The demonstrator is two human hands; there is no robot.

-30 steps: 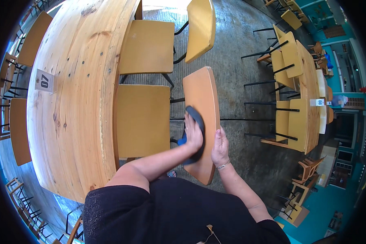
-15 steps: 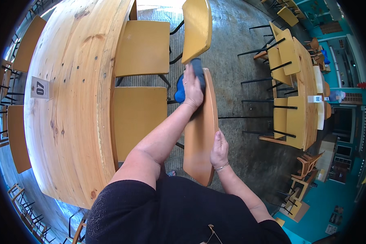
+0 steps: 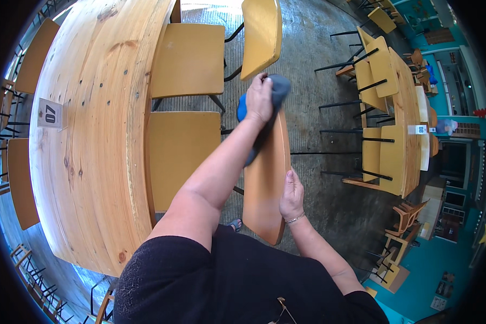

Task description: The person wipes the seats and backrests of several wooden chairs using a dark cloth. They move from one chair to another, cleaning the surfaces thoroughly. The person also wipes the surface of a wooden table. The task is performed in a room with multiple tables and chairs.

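My left hand (image 3: 259, 100) presses a blue and grey cloth (image 3: 278, 86) onto the far end of a yellow wooden chair back (image 3: 267, 178). The arm reaches out across that back. My right hand (image 3: 291, 194) grips the right edge of the same chair back, nearer to me, thumb on its face. The chair's seat (image 3: 183, 156) lies to the left, tucked against a large round wooden table (image 3: 92, 108).
A white number card (image 3: 49, 113) stands on the table. A second yellow chair (image 3: 189, 59) with its back (image 3: 262, 32) is farther along the table. More yellow chairs and a long table (image 3: 389, 97) stand at the right on the grey floor.
My left hand has slid the cloth from the middle of the chair back up to its far end. My right hand has stayed on the edge.
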